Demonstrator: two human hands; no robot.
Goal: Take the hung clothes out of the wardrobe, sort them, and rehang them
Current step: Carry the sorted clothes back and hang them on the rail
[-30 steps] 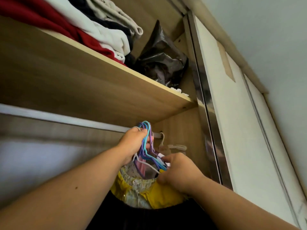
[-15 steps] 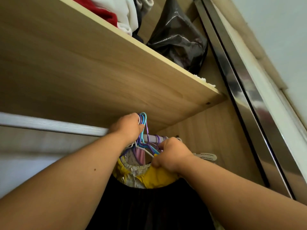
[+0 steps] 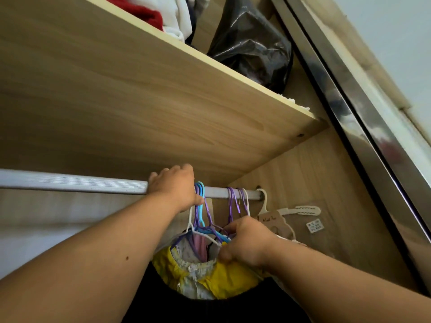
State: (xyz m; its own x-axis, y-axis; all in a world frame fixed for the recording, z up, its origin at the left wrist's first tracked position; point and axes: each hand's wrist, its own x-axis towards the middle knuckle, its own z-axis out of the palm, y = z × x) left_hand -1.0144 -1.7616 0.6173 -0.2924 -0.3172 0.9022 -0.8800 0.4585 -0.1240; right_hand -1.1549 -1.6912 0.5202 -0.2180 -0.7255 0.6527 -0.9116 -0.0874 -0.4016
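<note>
Closest, at the bottom, hangs a black garment (image 3: 210,308), and against it a yellow garment (image 3: 231,280) with a pale floral piece at its neck. Both hang inside the wardrobe, below the rail, near its right end. The right hand (image 3: 247,241) is clenched at the top of these clothes. Its fingers are curled round the arms of the hangers (image 3: 203,227), a bunch of blue, purple and white ones, and its thumb presses at the yellow neckline. Up from there, the hooks of that bunch sit over the rail (image 3: 70,183). The left hand (image 3: 173,187) is right beside them, fingers bent over the top of the rail and thumb touching the hooks. I cannot tell whether any hook is inside that grip. Further along the rail are more purple hooks (image 3: 233,199) and a white hanger (image 3: 263,201) carrying a card tag (image 3: 272,222), against the side wall. Above it all runs the wooden shelf (image 3: 140,101), with folded clothes (image 3: 163,15) in red and white and a black plastic bag (image 3: 251,43) on top
</note>
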